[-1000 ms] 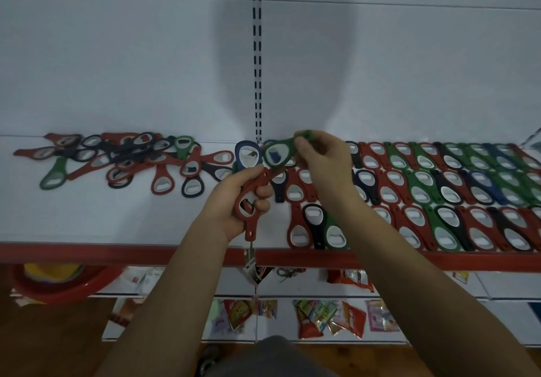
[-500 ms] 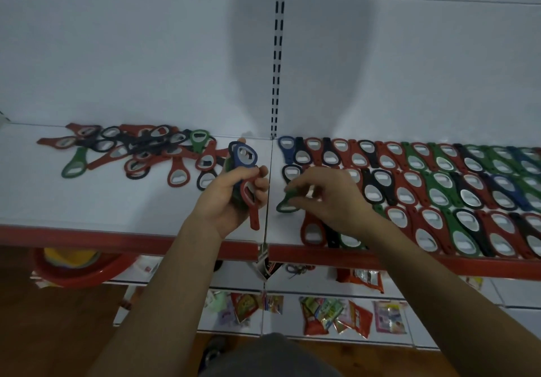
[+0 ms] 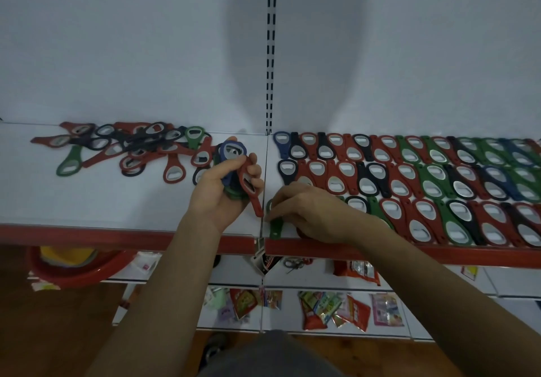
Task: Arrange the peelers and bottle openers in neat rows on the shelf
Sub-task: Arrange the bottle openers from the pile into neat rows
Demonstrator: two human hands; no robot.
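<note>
My left hand (image 3: 222,189) grips a small bunch of bottle openers (image 3: 238,171), blue, green and red, held above the white shelf (image 3: 87,201) near its middle seam. My right hand (image 3: 304,209) pinches a green bottle opener (image 3: 275,224) that lies flat at the left end of the front row, its handle toward the red shelf edge. To the right, neat rows of openers (image 3: 409,183) in red, green, black and blue fill the shelf. A loose heap of openers (image 3: 131,148) lies at the back left.
A red lip (image 3: 87,234) runs along the shelf front. A slotted upright (image 3: 270,54) divides the white back wall. Below, a red basin (image 3: 73,265) sits at the left and several snack packets (image 3: 330,309) lie on lower shelves.
My right hand has carried the green opener down from the left hand's bunch to the front of the shelf. The left hand with its bunch has hardly moved.
</note>
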